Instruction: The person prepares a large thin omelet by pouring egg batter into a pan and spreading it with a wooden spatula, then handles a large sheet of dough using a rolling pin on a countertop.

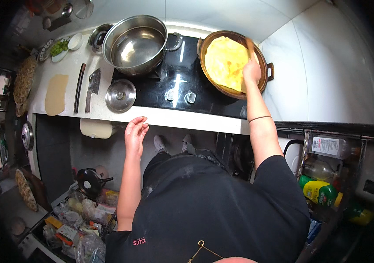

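Note:
My right hand [252, 70] grips a wooden utensil [250, 46], blurred, over the right side of a brown round pan [202, 60] with two handles. A round golden flatbread [224, 65] with a few browned spots covers most of the pan's bottom. The tip of the utensil is too blurred to make out. In front of the counter's edge, my left hand [135, 134] hangs with loosely curled fingers and holds nothing. Closest to it on the counter is a steel lid [120, 96] with a knob.
A large steel pot [134, 46] stands on the left of the black glass cooktop [187, 70]. Left of the lid lie a cleaver [93, 85], a dark rolling pin [79, 88] and a flat dough sheet [56, 95]. Green grapes [59, 48] sit on a plate behind.

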{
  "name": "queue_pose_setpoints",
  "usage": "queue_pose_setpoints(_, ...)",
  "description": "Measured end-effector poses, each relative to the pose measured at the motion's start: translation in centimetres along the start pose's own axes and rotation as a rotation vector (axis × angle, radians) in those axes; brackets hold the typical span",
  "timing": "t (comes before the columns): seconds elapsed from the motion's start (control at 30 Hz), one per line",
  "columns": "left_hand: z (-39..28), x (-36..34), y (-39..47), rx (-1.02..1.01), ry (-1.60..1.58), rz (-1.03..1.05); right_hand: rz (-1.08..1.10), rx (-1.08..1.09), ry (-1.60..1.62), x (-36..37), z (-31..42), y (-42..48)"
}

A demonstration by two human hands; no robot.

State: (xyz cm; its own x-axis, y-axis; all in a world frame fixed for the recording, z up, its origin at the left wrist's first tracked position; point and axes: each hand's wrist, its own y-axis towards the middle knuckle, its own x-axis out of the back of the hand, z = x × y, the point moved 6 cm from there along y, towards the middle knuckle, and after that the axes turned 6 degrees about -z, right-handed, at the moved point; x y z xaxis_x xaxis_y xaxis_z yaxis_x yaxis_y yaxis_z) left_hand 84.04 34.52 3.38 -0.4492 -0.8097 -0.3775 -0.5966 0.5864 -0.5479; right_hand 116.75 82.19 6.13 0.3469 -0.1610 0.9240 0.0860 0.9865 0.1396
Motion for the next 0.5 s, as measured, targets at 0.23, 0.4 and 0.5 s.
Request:
queue_pose_setpoints(0.23, 0.1, -1.3, 0.1, -0.02, -0.014, 0.034, -0.176, 0.012, -0.088, 3.6, -3.6, -1.2)
queue_pose_setpoints(0.4, 0.2, -2.5, 0.5, -0.019, -0.017, 0.078, -0.132, 0.103, -0.086, 4.9, -4.2, -2.2)
queue_pose_setpoints(0.5, 0.1, -3.3, 0.4, -0.009, 0.0, 0.056, -0.195, 0.085, -0.193, 5.5, -4.6, -3.8)
